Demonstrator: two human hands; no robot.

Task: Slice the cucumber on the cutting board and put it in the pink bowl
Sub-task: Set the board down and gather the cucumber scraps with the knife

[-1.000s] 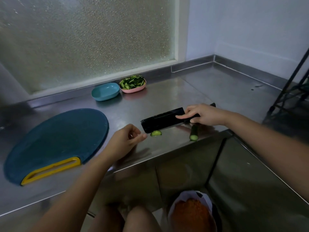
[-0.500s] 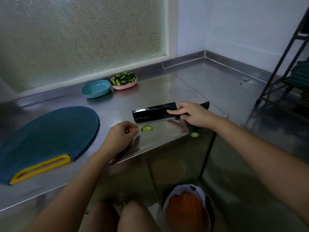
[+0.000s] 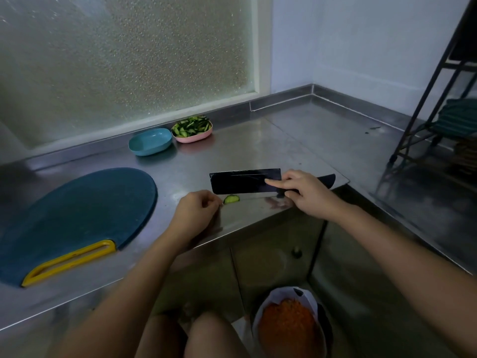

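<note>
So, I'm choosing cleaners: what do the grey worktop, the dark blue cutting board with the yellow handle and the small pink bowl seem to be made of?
Grey worktop: stainless steel, brushed sheen, blurred reflections.
Dark blue cutting board: probably plastic, matte, no glare, with a moulded yellow handle.
Small pink bowl: likely plastic or melamine, smooth with a soft sheen.

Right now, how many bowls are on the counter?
2. The blue bowl sits at the back, empty; the pink bowl is just right of it, holding cucumber slices. None looks hidden.
</note>
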